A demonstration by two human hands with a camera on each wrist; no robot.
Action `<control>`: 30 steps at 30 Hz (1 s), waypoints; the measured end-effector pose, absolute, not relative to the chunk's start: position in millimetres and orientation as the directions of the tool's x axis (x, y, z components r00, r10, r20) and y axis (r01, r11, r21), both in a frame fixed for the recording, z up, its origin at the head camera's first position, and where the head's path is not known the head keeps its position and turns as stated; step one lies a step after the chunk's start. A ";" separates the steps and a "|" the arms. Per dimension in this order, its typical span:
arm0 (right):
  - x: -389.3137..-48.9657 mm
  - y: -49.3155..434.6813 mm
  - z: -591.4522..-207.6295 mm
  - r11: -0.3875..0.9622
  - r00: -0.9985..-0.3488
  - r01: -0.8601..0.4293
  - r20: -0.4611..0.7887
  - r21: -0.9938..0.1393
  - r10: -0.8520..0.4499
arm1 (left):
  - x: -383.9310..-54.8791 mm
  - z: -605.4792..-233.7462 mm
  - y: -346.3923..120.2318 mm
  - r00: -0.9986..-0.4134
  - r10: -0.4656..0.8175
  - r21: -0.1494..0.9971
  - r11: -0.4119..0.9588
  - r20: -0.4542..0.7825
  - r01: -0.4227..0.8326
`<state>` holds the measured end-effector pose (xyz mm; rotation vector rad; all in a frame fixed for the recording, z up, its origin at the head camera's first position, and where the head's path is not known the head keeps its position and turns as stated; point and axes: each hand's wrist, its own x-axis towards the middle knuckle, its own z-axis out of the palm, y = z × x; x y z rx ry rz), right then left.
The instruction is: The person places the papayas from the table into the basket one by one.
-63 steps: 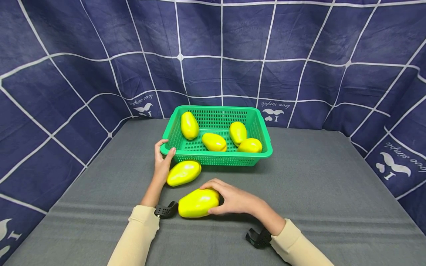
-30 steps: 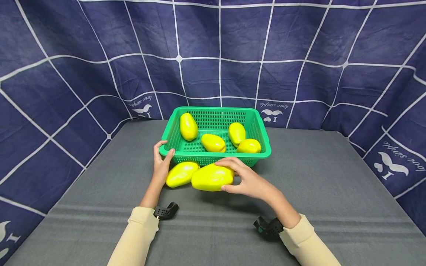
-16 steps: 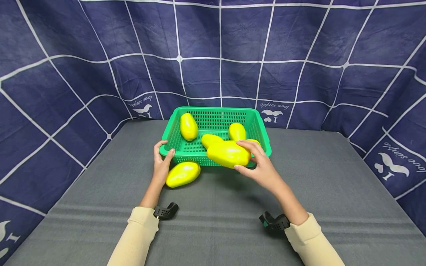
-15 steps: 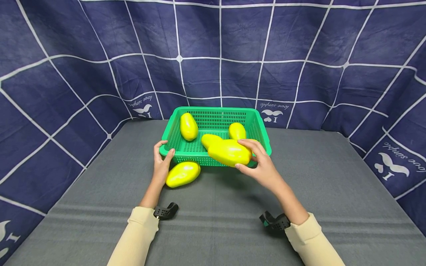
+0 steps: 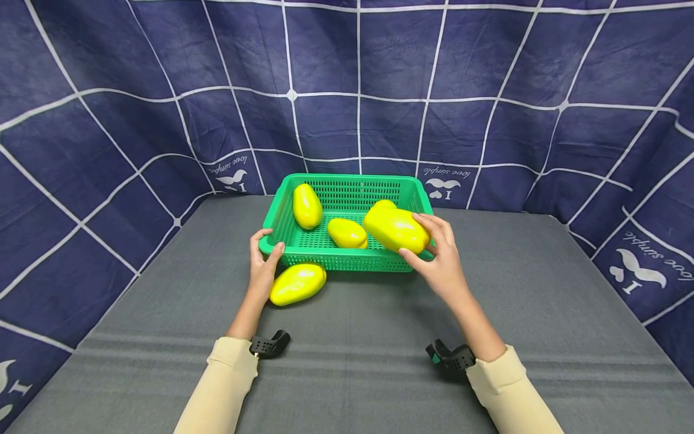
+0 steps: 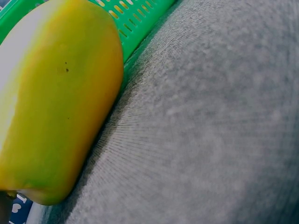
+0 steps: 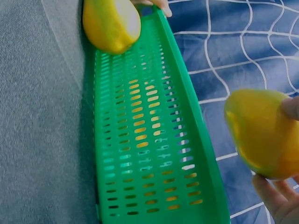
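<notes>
My right hand (image 5: 446, 265) holds a yellow papaya (image 5: 396, 229) over the right part of a green plastic basket (image 5: 347, 260), thumb on the near side and fingers over its end. In the right wrist view this papaya (image 7: 257, 133) appears above the basket's rim. My left hand (image 5: 262, 265) grips the basket's front left corner, thumb on the front rim. Inside the basket lie a papaya (image 5: 307, 207) at the left, another (image 5: 347, 233) in the middle and one (image 5: 384, 205) partly hidden behind the held papaya. Another papaya (image 5: 298, 284) rests on the table beside my left wrist.
A grey cloth (image 5: 347, 374) covers the table. Behind and at both sides hangs a dark blue curtain (image 5: 325, 126) with white grid lines. Black straps with cameras sit on both wrists, the right one (image 5: 451, 357) low over the cloth.
My right hand has lifted the papaya off the table and carried it forward and right, over the basket. The left hand stays on the basket's corner.
</notes>
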<state>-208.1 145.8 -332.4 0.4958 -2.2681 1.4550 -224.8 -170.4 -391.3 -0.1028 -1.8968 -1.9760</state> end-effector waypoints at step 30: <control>-222.3 138.0 -345.1 0.582 -0.834 -0.472 0.550 -0.662 -0.051 | -218.8 -383.0 -168.1 -0.876 -0.225 0.899 0.210 0.427 0.384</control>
